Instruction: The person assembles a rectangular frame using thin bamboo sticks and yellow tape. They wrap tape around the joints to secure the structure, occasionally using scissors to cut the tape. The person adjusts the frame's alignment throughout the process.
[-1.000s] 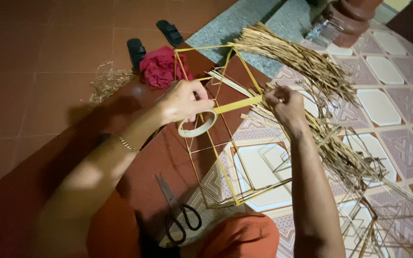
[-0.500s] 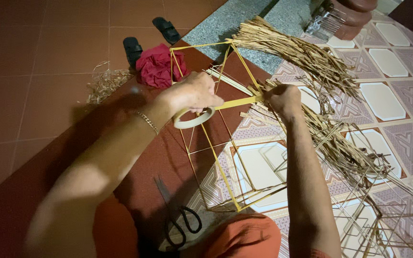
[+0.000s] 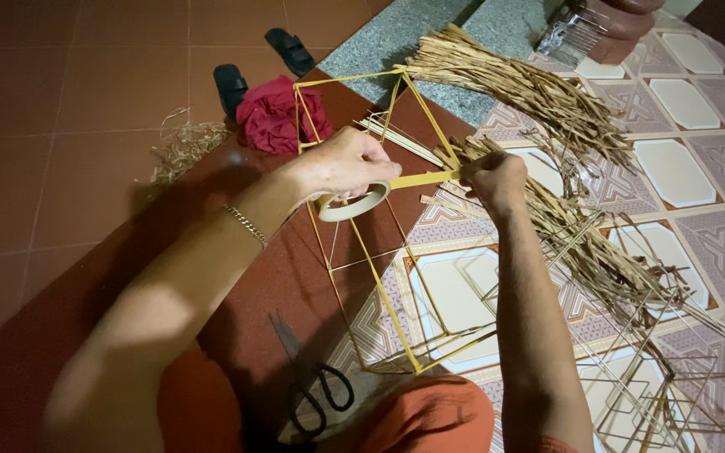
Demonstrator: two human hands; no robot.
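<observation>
the left hand (image 3: 347, 164) is curling shut around a roll of tape (image 3: 354, 203), while the right hand (image 3: 495, 178) is pinching the yellow strip (image 3: 419, 179) stretching from it, against a thin wire frame (image 3: 371, 243) standing on the floor. dried straw (image 3: 539, 101) is lying just beyond, a red cloth (image 3: 274, 113) behind, scissors (image 3: 316, 386) near the knee.

A yellow tape roll (image 3: 354, 203) feeds a taut strip to the tilted yellow-wrapped wire frame (image 3: 379, 277).
</observation>
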